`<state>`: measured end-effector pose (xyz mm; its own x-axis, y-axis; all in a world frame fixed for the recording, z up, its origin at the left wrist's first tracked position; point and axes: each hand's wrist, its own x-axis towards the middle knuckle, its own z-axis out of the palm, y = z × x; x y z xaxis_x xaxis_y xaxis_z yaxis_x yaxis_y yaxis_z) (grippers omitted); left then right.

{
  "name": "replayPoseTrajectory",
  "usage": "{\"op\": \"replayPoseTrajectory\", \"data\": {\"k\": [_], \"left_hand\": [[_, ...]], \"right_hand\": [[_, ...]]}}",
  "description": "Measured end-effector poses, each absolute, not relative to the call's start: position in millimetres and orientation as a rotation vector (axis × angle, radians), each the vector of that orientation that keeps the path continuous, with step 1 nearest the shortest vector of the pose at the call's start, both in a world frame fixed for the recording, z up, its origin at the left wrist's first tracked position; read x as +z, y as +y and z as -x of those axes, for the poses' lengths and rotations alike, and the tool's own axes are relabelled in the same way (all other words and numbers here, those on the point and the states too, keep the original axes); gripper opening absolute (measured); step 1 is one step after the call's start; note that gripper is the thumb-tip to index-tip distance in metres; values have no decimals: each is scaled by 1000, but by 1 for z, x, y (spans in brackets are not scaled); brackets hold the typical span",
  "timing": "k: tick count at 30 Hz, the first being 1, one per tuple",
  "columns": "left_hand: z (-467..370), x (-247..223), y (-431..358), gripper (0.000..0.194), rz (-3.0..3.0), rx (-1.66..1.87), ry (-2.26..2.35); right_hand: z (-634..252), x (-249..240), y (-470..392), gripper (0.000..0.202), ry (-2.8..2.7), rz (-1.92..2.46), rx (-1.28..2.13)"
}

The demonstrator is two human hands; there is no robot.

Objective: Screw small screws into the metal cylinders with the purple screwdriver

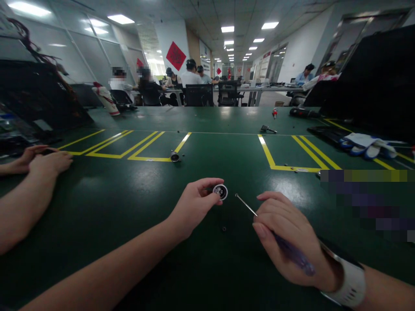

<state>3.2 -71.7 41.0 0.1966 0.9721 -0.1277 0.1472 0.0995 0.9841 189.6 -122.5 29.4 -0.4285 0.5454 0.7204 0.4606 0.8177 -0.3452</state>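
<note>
Between the thumb and fingers of my left hand [196,203] is a small round metal part [221,192], its open face with dark insides turned toward me. My right hand [288,233] is closed around the purple translucent handle of a screwdriver [248,205]. The thin shaft points up and left, and its tip ends a short way right of the round part, apart from it. On the green mat below my left hand lies a small dark nut-like piece [224,229]. Farther off, a similar metal cylinder [175,156] rests on its side near a yellow tape corner.
Another person's hands [48,162] are at the left edge. White and blue gloves [368,144] lie at the right. Toward the back are a dark metal tool [268,129], a red item [275,113] and a white cylinder [106,98]. Small bits lie by the right tape [298,169].
</note>
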Motion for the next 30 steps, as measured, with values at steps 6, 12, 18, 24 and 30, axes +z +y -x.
{"op": "replayPoseTrajectory", "data": {"k": [6, 12, 18, 24, 30], "left_hand": [[-5, 42, -76, 20, -1342, 916, 1133], [-9, 43, -79, 21, -1382, 887, 1124], [-10, 42, -82, 22, -1450, 867, 1128], [-10, 40, -84, 21, -1571, 911, 1151], [-8, 36, -83, 22, -1622, 931, 1180]], "right_hand": [[-185, 34, -129, 10, -2133, 635, 145], [-184, 29, -126, 6, -2204, 660, 191], [-183, 29, -125, 6, -2216, 694, 195], [-182, 30, -126, 7, -2224, 685, 182], [-181, 29, -127, 7, -2226, 681, 162]]}}
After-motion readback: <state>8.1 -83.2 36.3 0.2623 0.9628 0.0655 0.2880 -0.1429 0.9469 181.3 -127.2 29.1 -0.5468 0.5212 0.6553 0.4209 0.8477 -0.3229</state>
